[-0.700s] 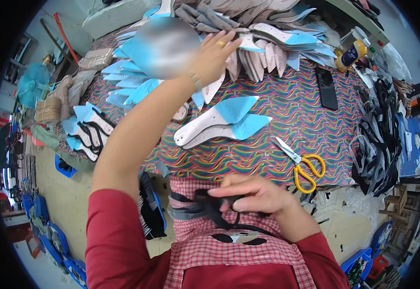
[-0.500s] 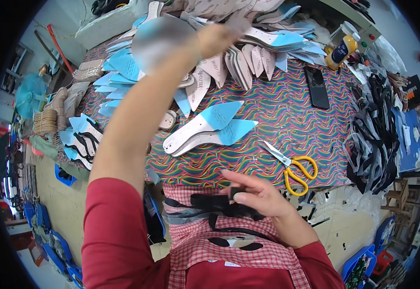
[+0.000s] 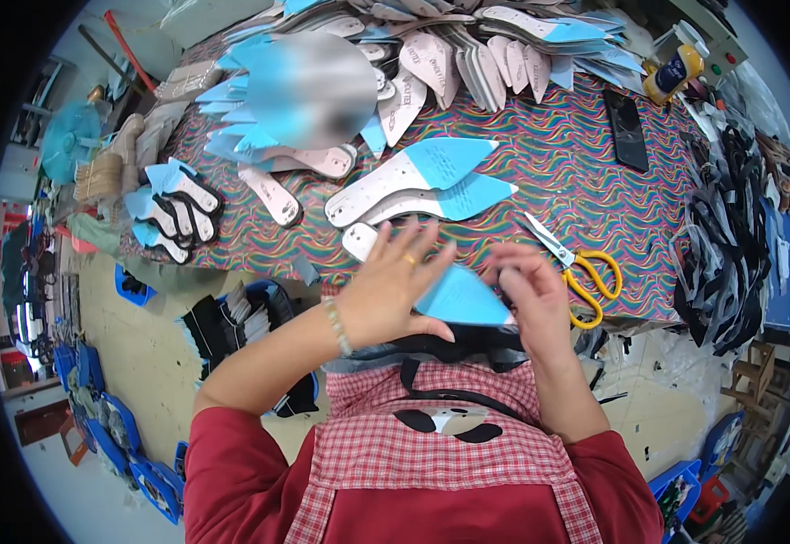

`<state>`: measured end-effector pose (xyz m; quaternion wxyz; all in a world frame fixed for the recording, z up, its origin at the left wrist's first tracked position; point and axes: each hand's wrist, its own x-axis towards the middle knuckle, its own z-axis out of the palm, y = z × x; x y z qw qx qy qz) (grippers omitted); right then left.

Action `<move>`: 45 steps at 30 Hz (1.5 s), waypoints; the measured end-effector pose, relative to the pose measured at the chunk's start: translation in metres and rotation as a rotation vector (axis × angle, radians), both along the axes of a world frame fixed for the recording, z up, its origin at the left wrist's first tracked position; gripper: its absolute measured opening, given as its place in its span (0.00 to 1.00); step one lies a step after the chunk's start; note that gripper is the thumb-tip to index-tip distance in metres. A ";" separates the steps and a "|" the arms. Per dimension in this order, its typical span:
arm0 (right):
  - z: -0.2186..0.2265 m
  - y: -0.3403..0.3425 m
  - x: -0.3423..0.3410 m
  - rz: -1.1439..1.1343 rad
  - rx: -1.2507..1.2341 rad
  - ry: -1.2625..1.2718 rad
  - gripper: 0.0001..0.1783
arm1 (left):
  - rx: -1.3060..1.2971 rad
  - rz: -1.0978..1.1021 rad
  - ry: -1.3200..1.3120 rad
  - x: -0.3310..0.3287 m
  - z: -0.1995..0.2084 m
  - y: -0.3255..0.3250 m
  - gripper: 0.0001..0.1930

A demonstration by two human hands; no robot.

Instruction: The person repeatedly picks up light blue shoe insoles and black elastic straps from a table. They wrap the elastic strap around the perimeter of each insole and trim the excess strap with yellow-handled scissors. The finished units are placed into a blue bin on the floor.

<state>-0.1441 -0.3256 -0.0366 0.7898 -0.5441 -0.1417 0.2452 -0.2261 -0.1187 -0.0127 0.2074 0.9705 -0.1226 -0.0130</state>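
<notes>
A shoe insole (image 3: 460,297) with a white heel end and a blue pointed toe lies at the near edge of the table, in front of me. My left hand (image 3: 393,279) rests over its middle, fingers spread and stretched out. Curled fingers of my right hand (image 3: 533,295) are beside the pointed tip, blurred, and whatever they pinch is hidden. Just beyond lie two more blue-toed insoles (image 3: 386,189), one overlapping the other. Yellow-handled scissors (image 3: 585,272) rest to the right of my right hand. Black strips (image 3: 413,349) lie across my lap below the insole.
Piles of insoles (image 3: 490,68) cover the far side of the table. A black phone (image 3: 626,131) and a bottle of yellow liquid (image 3: 674,74) stand far right, above a heap of black and grey strips (image 3: 726,245). Black-edged insoles (image 3: 177,204) lie at left.
My left hand has come back from the far piles to the near edge, where an insole now lies under it. My right hand has moved up and right to the insole's tip.
</notes>
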 end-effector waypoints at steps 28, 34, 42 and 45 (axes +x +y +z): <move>0.047 0.070 -0.007 0.206 0.124 0.167 0.08 | -1.636 0.617 -0.068 -0.020 0.033 -0.005 0.14; 0.046 0.074 -0.017 -0.003 0.012 -0.079 0.08 | -1.370 0.616 -0.177 -0.019 0.034 -0.008 0.15; 0.058 0.067 0.021 0.236 -0.194 -0.809 0.10 | -1.030 0.251 -0.293 0.006 0.033 0.014 0.22; 0.064 0.075 0.010 0.482 -0.178 -0.330 0.15 | -1.292 0.259 -0.358 0.010 0.042 0.006 0.23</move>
